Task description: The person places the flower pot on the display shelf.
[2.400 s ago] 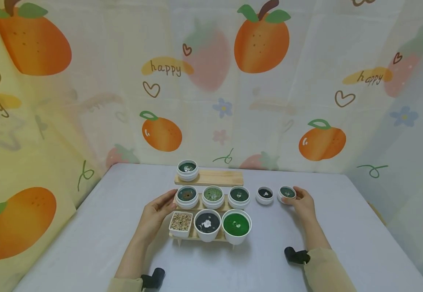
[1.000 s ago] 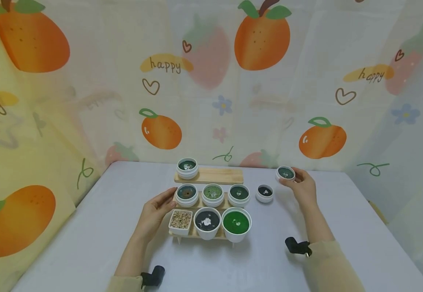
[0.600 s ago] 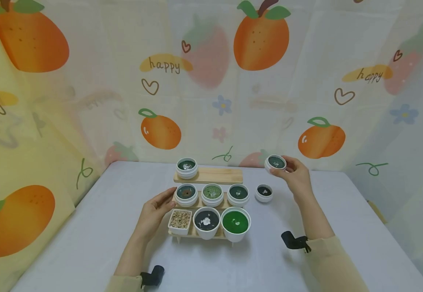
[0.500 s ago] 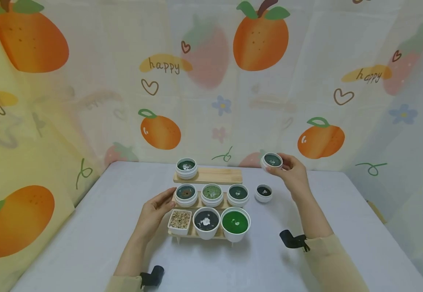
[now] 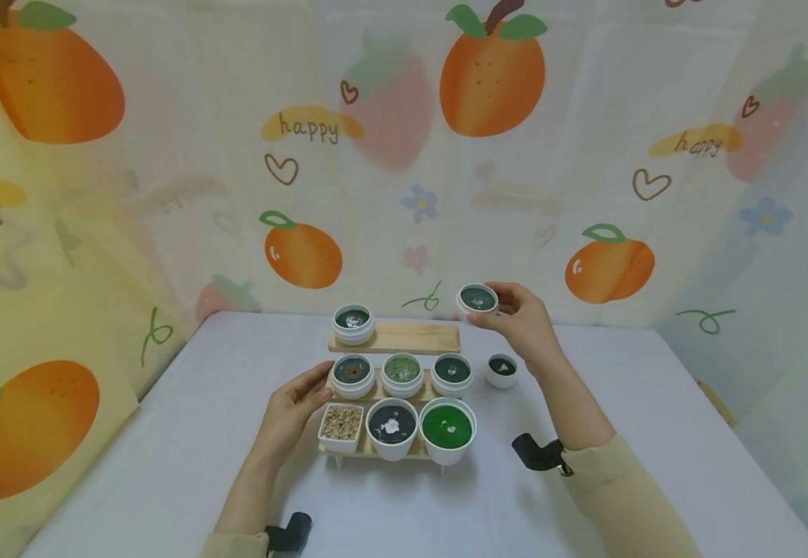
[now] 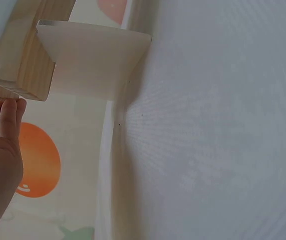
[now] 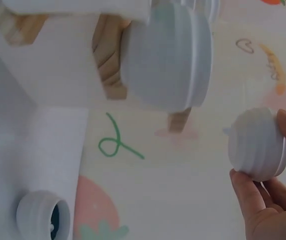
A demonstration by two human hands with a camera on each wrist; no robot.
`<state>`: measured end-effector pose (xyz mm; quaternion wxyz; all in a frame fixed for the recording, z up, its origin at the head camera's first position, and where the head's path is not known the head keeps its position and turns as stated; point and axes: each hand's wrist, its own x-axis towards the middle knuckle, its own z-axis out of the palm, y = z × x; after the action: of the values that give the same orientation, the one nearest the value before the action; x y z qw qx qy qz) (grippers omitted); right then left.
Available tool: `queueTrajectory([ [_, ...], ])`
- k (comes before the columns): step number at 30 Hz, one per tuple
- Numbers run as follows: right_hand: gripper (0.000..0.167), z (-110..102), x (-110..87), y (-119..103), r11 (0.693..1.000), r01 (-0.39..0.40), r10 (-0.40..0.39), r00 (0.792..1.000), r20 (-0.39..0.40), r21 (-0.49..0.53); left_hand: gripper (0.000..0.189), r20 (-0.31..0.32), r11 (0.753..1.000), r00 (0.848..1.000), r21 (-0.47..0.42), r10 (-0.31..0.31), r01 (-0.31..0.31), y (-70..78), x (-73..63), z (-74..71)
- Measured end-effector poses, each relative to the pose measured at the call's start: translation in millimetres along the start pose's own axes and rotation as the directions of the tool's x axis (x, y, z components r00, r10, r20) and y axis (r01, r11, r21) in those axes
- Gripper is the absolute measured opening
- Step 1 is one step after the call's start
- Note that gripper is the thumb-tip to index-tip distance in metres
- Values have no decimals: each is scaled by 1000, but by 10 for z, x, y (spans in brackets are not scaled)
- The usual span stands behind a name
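My right hand (image 5: 526, 325) holds a small white bowl (image 5: 477, 301) with a dark green inside, thumb on the near side and fingers behind. The bowl is raised by the right end of the top tier of a wooden tiered stand (image 5: 418, 338). In the right wrist view the bowl (image 7: 255, 142) is between thumb and fingers, apart from the stand. My left hand (image 5: 292, 411) grips the left end of the stand's middle tier; in the left wrist view its fingertips (image 6: 10, 107) meet the wood (image 6: 35, 75).
One white bowl (image 5: 353, 325) sits at the top tier's left end. Three bowls line the middle tier, including a speckled green one (image 5: 402, 372). Below are a square dish of beige bits (image 5: 341, 424), a dark cup (image 5: 392, 426) and a green cup (image 5: 448, 426). Another small bowl (image 5: 502, 372) stands right on the table.
My right hand has lifted the small bowl off the table and carried it up and left, to near the top tier's right end. The left hand has stayed at the stand.
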<state>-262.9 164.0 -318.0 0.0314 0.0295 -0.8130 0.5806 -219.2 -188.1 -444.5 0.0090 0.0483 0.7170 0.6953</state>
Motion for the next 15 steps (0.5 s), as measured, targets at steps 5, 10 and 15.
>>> queueTrajectory([
  [5,66,116,-7,-102,1000,24,-25,998,49,19,57,-2,1000,1000,6,-4,4,-4,-1,-4],
  [10,66,234,-3,-182,999,27,-30,997,72,30,57,2,1000,1000,-1,0,0,-12,8,-10],
  [15,65,365,2,-241,999,37,-37,995,93,2,58,6,1000,1000,0,14,-14,-12,11,-8],
])
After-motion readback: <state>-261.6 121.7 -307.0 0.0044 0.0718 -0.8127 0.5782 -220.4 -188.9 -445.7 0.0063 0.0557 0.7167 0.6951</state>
